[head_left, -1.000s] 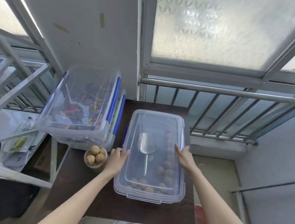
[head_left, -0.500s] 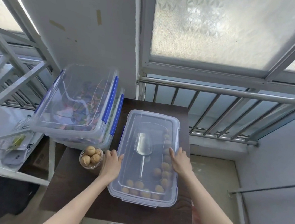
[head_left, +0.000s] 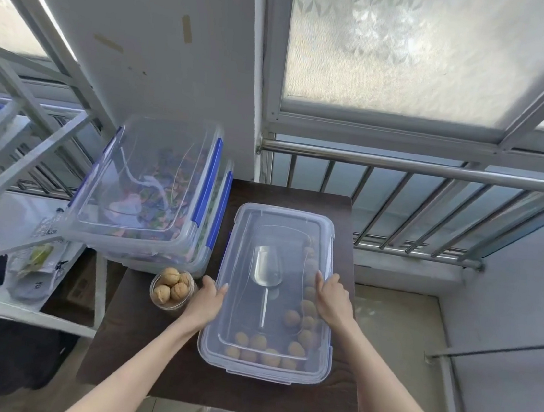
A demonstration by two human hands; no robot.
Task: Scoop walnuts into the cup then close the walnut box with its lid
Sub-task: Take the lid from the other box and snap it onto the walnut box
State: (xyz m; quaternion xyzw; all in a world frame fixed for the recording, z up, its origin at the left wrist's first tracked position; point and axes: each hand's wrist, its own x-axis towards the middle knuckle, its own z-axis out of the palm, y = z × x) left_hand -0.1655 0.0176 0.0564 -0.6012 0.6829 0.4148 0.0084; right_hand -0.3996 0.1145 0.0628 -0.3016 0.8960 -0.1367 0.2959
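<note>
The clear walnut box (head_left: 264, 369) stands on the dark table (head_left: 145, 354) with its clear lid (head_left: 282, 220) lying on top. Through the lid I see a clear scoop (head_left: 267, 269) and several walnuts (head_left: 291, 318) along the right and near sides. My left hand (head_left: 207, 300) grips the lid's left edge, fingers on top. My right hand (head_left: 333, 297) presses on the lid's right edge. A small clear cup (head_left: 171, 291) holding walnuts sits on the table just left of my left hand.
Two stacked clear bins with blue clips (head_left: 150, 192), holding colourful bits, stand at the table's back left. A grey metal rack (head_left: 15, 159) with bags is further left. A metal railing (head_left: 417, 202) and a frosted window lie behind the table.
Both hands stay on the lid's edges. My left hand has shifted slightly so its fingers lie on the lid's top edge. The view has drifted a little.
</note>
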